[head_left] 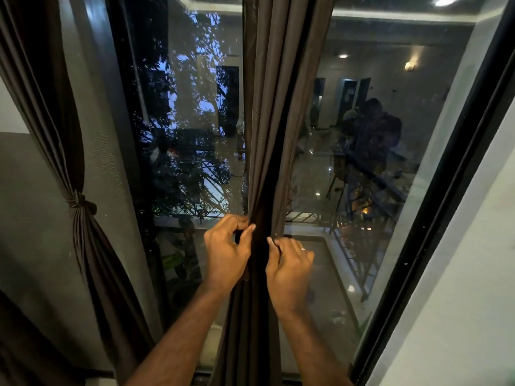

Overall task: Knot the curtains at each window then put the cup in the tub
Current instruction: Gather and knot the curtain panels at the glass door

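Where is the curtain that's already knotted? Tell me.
In the head view, the knotted curtain hangs at the far left, left of the window glass and of the curtain both hands grip.

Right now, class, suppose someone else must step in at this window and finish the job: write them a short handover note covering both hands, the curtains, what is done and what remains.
Left hand: fingers pinch the left edge of the middle curtain.
Right hand: fingers pinch the same curtain's right edge, slightly lower.
Middle curtain: hangs gathered in front of the window glass, no knot in it yet.
Left curtain: already tied in a knot about halfway down.
Done: left curtain knotted.
Left: knot the middle curtain, then any other windows, then put the cup in the tub. Neither cup nor tub is in view.
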A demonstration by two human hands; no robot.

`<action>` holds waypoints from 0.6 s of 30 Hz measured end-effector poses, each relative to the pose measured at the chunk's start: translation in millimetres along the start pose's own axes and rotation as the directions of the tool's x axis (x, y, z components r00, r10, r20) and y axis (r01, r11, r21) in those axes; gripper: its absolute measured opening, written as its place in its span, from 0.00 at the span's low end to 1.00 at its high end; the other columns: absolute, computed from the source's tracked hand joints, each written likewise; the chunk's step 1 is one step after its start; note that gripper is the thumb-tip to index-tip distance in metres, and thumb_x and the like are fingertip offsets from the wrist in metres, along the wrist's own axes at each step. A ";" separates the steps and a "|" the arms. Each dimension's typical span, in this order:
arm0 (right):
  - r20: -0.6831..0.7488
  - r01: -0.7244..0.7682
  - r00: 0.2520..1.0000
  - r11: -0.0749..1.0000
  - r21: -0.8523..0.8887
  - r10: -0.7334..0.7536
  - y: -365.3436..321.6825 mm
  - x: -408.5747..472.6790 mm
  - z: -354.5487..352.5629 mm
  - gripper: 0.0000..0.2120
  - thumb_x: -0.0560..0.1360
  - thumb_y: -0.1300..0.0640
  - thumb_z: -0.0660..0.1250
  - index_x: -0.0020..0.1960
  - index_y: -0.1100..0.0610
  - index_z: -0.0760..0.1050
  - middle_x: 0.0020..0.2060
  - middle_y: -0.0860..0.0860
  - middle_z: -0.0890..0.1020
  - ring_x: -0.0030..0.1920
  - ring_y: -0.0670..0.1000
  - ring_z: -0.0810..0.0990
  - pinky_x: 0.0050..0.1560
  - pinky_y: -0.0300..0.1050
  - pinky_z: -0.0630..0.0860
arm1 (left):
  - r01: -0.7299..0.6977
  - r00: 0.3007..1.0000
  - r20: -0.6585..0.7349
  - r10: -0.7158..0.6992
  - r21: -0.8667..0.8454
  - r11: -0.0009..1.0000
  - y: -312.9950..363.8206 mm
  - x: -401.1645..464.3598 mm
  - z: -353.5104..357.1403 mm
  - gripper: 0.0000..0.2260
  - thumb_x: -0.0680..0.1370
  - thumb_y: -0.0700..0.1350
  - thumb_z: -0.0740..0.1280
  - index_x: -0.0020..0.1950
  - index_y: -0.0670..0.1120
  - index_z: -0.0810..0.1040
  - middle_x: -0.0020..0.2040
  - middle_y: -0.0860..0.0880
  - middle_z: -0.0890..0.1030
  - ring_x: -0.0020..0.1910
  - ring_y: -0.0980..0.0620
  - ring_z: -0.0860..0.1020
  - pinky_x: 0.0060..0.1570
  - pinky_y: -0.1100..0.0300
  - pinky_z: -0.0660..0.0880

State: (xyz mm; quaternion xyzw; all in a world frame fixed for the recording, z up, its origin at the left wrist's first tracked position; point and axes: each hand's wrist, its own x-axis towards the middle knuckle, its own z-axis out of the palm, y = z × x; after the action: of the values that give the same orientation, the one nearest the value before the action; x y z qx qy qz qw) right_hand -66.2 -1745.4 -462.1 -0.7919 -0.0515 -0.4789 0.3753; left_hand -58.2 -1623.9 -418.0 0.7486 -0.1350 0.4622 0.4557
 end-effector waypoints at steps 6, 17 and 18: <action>0.005 0.024 1.000 1.000 0.014 -0.024 -13.4 -7.7 8.4 0.13 0.80 0.54 0.61 0.40 0.54 0.78 0.35 0.46 0.78 0.36 0.48 0.75 0.43 0.42 0.60 | 0.053 0.998 0.035 -0.050 -0.084 0.995 1.1 -2.6 0.7 0.04 0.74 0.39 0.73 0.40 0.45 0.81 0.40 0.57 0.82 0.42 0.58 0.82 0.42 0.59 0.80; 0.019 0.124 0.992 0.983 -0.132 -0.123 -17.2 -8.1 2.7 0.11 0.80 0.56 0.60 0.43 0.55 0.79 0.35 0.48 0.78 0.37 0.52 0.76 0.42 0.47 0.63 | 0.191 0.972 0.181 -0.151 -0.229 0.955 14.7 0.2 0.4 0.08 0.75 0.31 0.71 0.52 0.39 0.85 0.43 0.48 0.85 0.44 0.54 0.84 0.49 0.50 0.82; 0.021 0.135 0.991 0.979 -0.150 -0.134 -15.8 -8.1 2.3 0.11 0.79 0.57 0.60 0.44 0.55 0.79 0.35 0.47 0.78 0.37 0.51 0.76 0.43 0.46 0.62 | 0.184 0.972 0.186 -0.142 -0.236 0.954 16.7 0.0 -0.2 0.06 0.76 0.32 0.71 0.49 0.39 0.85 0.42 0.48 0.85 0.43 0.53 0.83 0.49 0.49 0.82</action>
State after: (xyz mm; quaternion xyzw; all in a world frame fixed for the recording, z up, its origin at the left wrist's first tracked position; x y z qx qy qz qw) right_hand -75.9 -1730.4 -460.5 -0.8152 -0.0706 -0.5015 0.2810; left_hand -68.7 -1632.9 -408.7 0.7293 -0.1678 0.3377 0.5709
